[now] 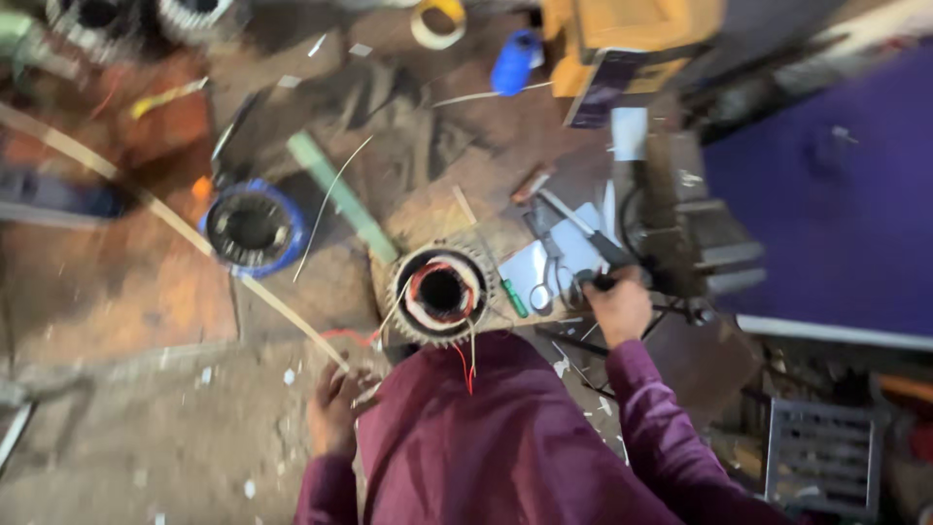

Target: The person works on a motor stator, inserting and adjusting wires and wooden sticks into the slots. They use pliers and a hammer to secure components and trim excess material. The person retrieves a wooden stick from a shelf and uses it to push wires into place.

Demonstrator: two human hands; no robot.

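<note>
Cluttered floor [117, 428], head view: one stator [439, 292] stands upright before me, bore up, leads accessible. A second stator [251, 228], blue-cased, stands left. My right hand [618, 306] has fingers clamped on a black tool [593, 243] beside the scissors [549, 282]. My left hand [332, 413] rests low; finger state unclear.

Motion blur hides what the right hand [618, 306] grips.
</note>
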